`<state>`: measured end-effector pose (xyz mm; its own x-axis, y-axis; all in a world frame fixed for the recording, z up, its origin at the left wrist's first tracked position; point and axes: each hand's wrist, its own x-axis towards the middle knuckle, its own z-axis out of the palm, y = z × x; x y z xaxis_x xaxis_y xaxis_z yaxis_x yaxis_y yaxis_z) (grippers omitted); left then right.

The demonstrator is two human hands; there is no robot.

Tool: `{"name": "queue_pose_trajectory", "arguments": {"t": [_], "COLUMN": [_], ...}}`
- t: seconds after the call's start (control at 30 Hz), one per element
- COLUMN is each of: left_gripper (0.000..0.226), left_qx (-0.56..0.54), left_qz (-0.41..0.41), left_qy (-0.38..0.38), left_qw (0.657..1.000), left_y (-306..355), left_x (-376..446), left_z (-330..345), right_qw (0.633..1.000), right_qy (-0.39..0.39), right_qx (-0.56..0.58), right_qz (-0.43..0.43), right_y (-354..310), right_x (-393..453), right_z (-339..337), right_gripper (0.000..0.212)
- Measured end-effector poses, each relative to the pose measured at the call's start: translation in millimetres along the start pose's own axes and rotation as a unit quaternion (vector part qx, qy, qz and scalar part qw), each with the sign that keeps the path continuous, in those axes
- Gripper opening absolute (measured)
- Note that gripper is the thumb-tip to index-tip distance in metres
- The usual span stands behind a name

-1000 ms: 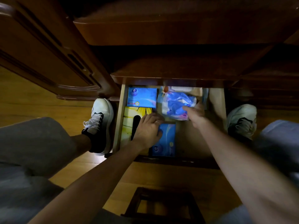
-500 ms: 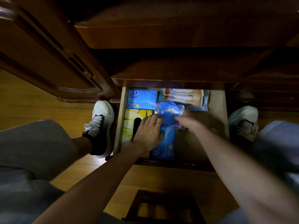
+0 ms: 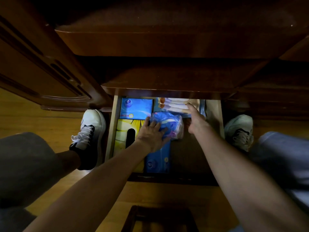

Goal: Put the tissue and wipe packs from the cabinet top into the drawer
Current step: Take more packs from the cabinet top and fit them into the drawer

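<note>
**Drawer loading: hands repositioned on the soft pack**

Compared with the frame half a second earlier, the left hand [image 3: 151, 136] has moved up from the lower blue box [image 3: 158, 158] and now lies flat, fingers spread, on the left end of the soft blue wipe pack [image 3: 168, 127]. It presses rather than grips. The right hand [image 3: 196, 119] has released the pack's right end and moved away from the body; it is now extended, fingers loosely straight and holding nothing, with the fingertips reaching the white and orange packs [image 3: 175, 104] at the back of the drawer [image 3: 214, 114]. The soft pack has shifted slightly away from the body and lies between the two hands, inside the drawer, resting across the top edge of the lower blue box.

Beyond the left hand's fingertips sits a second blue box [image 3: 136, 108]. Under the left wrist and forearm lies a yellow box [image 3: 123, 131] with a dark oval slot.

Visibility limits: the left hand and forearm cover the upper part of the lower blue box and the right side of the yellow box. The overhanging cabinet edge [image 3: 163, 91] cuts off the back of the drawer. The drawer floor below the right hand is in deep shadow. Printing on all packs is too small to read.
</note>
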<state>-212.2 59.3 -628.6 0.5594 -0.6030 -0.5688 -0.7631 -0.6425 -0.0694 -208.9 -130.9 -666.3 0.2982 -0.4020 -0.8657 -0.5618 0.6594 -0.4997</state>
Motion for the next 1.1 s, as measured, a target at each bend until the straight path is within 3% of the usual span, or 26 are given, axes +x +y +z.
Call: {"name": "queue_pose_trajectory", "arguments": {"t": [0.33, 0.4, 0.5, 0.67, 0.9, 1.03, 1.1], "left_gripper": [0.073, 0.073, 0.075, 0.078, 0.074, 0.069, 0.059], "left_qx": [-0.011, -0.010, 0.000, 0.007, 0.021, 0.031, 0.037], "left_qz": [0.000, -0.005, -0.010, -0.022, -0.004, 0.016, 0.039], "left_qy": [0.003, 0.003, -0.001, -0.008, 0.022, 0.021, 0.076], "left_qw": [1.000, 1.000, 1.000, 1.000, 1.000, 0.999, 0.996], "left_y": [-0.7, 1.6, 3.7, 7.0, 6.0, 3.8, 0.7], "left_x": [3.8, 5.3, 5.6, 5.5, -1.8, -10.6, -18.2], "left_z": [7.1, 6.2, 5.9, 6.2, 8.8, 8.3, 8.0], "right_qw": [0.998, 0.998, 0.990, 0.966, 0.995, 0.978, 0.962], "right_qy": [0.053, 0.054, 0.026, -0.061, -0.088, -0.123, -0.103], "right_qx": [-0.002, 0.025, 0.142, 0.249, 0.048, -0.127, -0.193], "right_qz": [-0.031, -0.012, -0.004, -0.031, -0.006, -0.114, -0.161], "right_y": [-4.7, -8.2, -8.9, -15.6, -8.5, -11.7, -18.4], "right_x": [12.8, 11.4, 7.4, -9.3, -34.2, -48.1, -62.3], "right_z": [38.0, 38.1, 32.7, 2.9, -34.5, -65.3, -82.7], "right_gripper": [0.031, 0.034, 0.045, 0.019, 0.034, 0.043, 0.048]}}
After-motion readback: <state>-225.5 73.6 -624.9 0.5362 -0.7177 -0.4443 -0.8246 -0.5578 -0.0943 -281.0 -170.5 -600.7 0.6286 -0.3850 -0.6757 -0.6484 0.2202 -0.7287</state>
